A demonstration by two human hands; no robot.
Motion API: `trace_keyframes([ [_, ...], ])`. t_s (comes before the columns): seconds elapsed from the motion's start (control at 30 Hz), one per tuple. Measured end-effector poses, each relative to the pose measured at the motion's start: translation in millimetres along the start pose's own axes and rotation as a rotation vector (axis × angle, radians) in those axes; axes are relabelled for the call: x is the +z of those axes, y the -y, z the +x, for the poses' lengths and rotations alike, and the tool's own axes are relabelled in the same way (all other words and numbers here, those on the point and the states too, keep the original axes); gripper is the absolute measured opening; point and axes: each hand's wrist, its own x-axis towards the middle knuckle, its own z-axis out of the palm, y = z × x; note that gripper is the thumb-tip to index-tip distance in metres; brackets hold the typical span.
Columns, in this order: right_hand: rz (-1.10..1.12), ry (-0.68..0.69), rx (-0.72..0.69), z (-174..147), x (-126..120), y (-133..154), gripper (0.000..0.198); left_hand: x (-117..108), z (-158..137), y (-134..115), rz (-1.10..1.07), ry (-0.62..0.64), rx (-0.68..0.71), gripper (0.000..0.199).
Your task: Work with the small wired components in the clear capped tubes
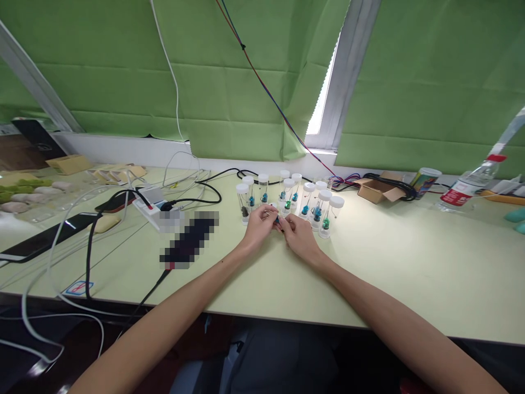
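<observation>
Both of my hands are close together over the middle of the table [254, 284]. My left hand [259, 225] is closed, its fingertips pinching a tiny dark blue piece [276, 220]. From the other side, my right hand [301, 235] also has its thumb and fingers closed on that piece. The fingers cover most of it, so its kind does not show. Behind and beside the hands stand several clear tubes with white caps, holding small blue, green or dark figures. One tube with a green figure [325, 223] is just right of my right hand; another with a dark figure [245, 210] is by my left.
Left of the hands lie a blurred-out dark device [188, 241], a white power strip [147, 210] and tangled cables. At the right back are an open cardboard box [379, 191], a can [424, 183] and a red-labelled plastic bottle [461, 191]. Green blinds hang behind.
</observation>
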Motion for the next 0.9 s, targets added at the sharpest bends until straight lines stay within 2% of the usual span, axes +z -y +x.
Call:
trace_keyframes([
  [0.3, 0.037, 0.049, 0.056, -0.1, -2.2, 4.5, 0.052, 0.4, -1.7, -2.8, 0.006, 0.058, 0.012, 0.014],
  [0.4, 0.022, 0.027, 0.068, 0.6, -1.4, 2.1, 0.055, 0.7, -1.4, -1.9, -0.007, 0.054, 0.001, 0.016],
  [0.7, -0.01, -0.059, 0.027, 0.2, 0.3, 0.4, 0.033, 1.9, -1.7, -3.2, -0.044, -0.007, 0.012, 0.014],
  [0.9, -0.006, -0.039, 0.0, -0.1, 0.6, -1.4, 0.037, 1.8, -1.4, -3.0, -0.021, 0.0, 0.021, 0.014],
])
